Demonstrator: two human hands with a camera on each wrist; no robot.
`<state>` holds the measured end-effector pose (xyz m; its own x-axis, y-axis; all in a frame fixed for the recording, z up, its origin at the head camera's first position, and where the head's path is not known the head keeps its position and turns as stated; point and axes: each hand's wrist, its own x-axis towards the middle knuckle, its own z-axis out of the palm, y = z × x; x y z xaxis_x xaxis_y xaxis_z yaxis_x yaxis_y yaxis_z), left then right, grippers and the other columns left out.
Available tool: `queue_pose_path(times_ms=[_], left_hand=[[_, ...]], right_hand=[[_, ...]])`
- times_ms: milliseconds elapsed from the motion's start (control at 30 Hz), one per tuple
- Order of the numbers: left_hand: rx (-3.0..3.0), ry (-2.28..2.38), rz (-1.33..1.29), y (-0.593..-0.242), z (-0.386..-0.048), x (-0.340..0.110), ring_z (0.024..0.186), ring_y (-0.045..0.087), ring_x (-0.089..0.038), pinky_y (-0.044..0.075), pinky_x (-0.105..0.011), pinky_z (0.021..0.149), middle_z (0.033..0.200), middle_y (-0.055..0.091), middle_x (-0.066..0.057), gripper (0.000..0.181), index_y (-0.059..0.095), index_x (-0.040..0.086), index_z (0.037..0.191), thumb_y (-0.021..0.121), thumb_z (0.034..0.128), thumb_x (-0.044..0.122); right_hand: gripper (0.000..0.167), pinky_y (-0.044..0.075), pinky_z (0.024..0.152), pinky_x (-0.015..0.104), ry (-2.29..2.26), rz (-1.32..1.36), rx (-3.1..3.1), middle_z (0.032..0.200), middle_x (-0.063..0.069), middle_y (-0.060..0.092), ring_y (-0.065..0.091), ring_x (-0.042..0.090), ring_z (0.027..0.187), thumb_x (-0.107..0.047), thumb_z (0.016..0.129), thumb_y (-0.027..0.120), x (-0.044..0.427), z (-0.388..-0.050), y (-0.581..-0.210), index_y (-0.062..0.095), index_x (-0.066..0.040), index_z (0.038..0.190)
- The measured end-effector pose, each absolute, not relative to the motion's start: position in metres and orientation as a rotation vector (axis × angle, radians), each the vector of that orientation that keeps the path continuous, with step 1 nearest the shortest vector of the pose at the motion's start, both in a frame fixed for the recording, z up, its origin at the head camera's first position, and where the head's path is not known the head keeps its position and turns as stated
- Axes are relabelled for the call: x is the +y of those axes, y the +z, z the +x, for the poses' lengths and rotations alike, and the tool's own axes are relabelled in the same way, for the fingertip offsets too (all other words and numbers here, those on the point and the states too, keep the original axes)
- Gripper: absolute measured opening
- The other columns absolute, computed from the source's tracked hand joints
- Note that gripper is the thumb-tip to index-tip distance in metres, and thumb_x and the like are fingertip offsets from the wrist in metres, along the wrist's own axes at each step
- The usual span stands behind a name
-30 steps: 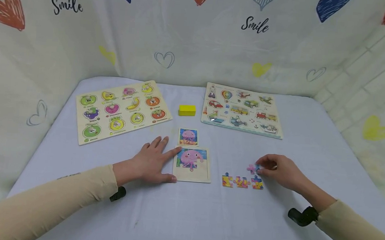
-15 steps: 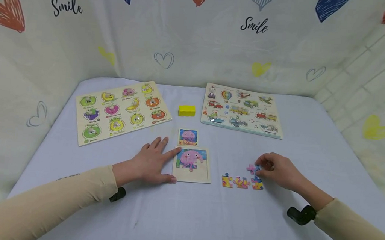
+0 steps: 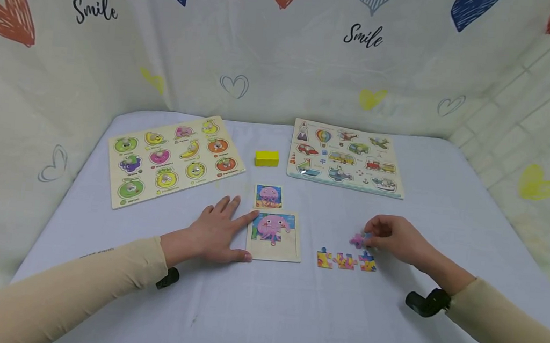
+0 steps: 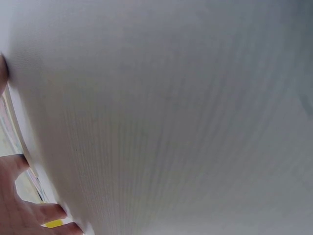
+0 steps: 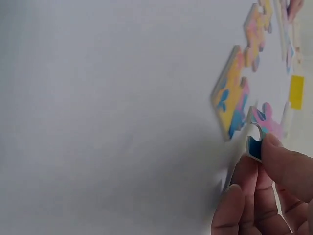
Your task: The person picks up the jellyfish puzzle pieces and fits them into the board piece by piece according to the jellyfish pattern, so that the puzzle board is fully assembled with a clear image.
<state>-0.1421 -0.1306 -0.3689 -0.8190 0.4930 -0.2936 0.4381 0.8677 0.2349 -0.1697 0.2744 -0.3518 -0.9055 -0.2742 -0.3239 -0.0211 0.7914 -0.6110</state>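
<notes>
My left hand (image 3: 216,234) lies with spread fingers at the left side of a small square puzzle board (image 3: 288,252). Index finger and thumb touch its edge. Several joined pieces on the board show part of a pink octopus; its lower and right parts are bare wood. My right hand (image 3: 400,239) pinches a pink and blue puzzle piece (image 3: 358,240) between thumb and fingers. The right wrist view shows that piece (image 5: 270,123) tilted up at the fingertips. Three loose puzzle pieces (image 3: 345,261), yellow, pink and blue, lie in a row just below it.
Above the board sits a small octopus picture card (image 3: 269,197). Farther back are a yellow block (image 3: 267,158), a fruit puzzle board (image 3: 176,158) at left and a vehicle puzzle board (image 3: 346,158) at right. A white cloth (image 3: 254,315) covers the table.
My right hand has lifted the pink and blue piece slightly and tilted it, shifting a little to the left and away from me. The left hand stays where it was.
</notes>
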Motion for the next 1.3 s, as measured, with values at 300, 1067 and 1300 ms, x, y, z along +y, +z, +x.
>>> queue_pose_path(times_ms=[300, 1067, 1300], left_hand=[[2.691, 0.233, 0.697, -0.368, -0.141, -0.131, 0.153, 0.018, -0.052, 0.031, -0.069, 0.114, 0.168, 0.016, -0.027, 0.094, 0.028, 0.025, 0.163, 0.065, 0.0873, 0.067], [2.696, 0.233, 0.716, -0.367, -0.141, -0.13, 0.153, 0.019, -0.052, 0.032, -0.069, 0.114, 0.168, 0.017, -0.028, 0.094, 0.028, 0.025, 0.163, 0.065, 0.0876, 0.067], [2.692, 0.231, 0.704, -0.368, -0.142, -0.13, 0.153, 0.019, -0.051, 0.031, -0.068, 0.115, 0.168, 0.016, -0.027, 0.094, 0.028, 0.026, 0.163, 0.065, 0.0874, 0.068]], right_hand=[[0.032, 0.057, 0.075, 0.028, -1.037, -0.174, 2.43, 0.095, 0.004, 0.071, 0.064, 0.017, 0.085, -0.021, 0.096, 0.073, 0.242, -0.182, -0.342, 0.067, 0.002, 0.118], [0.024, 0.053, 0.064, 0.024, -1.062, -0.138, 2.291, 0.076, 0.004, 0.075, 0.068, 0.01, 0.067, -0.022, 0.095, 0.075, 0.145, -0.19, -0.355, 0.071, -0.001, 0.105], [0.021, 0.053, 0.063, 0.022, -1.05, -0.104, 2.285, 0.073, 0.003, 0.075, 0.069, 0.009, 0.065, -0.02, 0.095, 0.074, 0.136, -0.19, -0.357, 0.071, 0.0, 0.103]])
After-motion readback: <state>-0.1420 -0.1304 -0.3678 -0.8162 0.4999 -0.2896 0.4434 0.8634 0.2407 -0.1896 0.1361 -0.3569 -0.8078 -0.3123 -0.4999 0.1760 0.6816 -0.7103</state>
